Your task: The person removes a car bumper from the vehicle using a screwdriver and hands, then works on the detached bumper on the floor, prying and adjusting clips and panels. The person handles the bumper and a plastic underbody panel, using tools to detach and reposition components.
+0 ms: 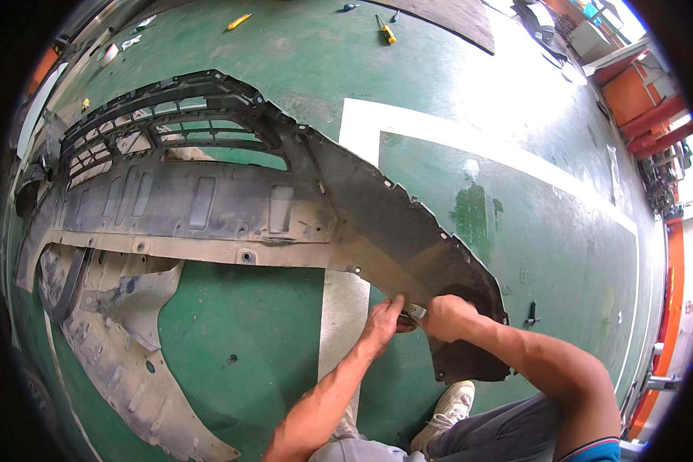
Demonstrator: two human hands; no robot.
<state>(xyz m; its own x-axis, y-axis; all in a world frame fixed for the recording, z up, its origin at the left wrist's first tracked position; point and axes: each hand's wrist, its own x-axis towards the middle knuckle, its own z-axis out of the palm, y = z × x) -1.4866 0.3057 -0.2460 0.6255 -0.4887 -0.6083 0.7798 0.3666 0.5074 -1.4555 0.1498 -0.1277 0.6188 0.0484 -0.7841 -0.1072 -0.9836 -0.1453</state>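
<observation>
A large dark, dusty car bumper cover (377, 223) lies on the floor with its inner side up. At its near edge, toward the right end, my left hand (383, 323) is closed, thumb on top and fingers curled beneath the rim. My right hand (448, 317) is closed like a fist beside it, over the same edge. Between the two hands shows a small silvery metal piece (416, 311). Its kind is hard to make out, and the right fingers hide whatever they grip.
Left of me lies a dusty curved plastic liner (131, 377). A black tool-like piece (532, 313) rests right of the bumper. Farther off are a yellow-handled screwdriver (388, 32) and a yellow cutter (239, 22). My shoe (451, 408) stands near the bumper's end.
</observation>
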